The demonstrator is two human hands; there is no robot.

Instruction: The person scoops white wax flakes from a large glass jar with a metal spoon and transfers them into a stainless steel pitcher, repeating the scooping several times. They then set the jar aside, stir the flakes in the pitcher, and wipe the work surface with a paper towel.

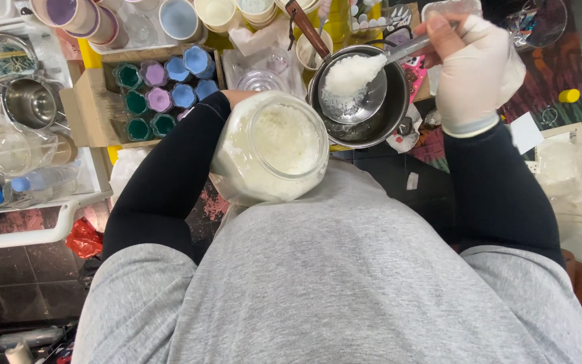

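My right hand, in a white glove, grips the handle of a metal ladle heaped with white flakes. The ladle hangs over a dark metal pot on the table in front of me. A large clear jar full of the same white flakes leans against my chest, its mouth tilted up. My left arm in a black sleeve wraps around the jar. Only a bit of my left hand shows behind the jar's rim, pressed against it.
A cardboard box at the left holds several small green, purple and blue cups. Pastel bowls stand along the back. A steel pot and a plastic bottle sit on a white rack at far left. Papers lie at right.
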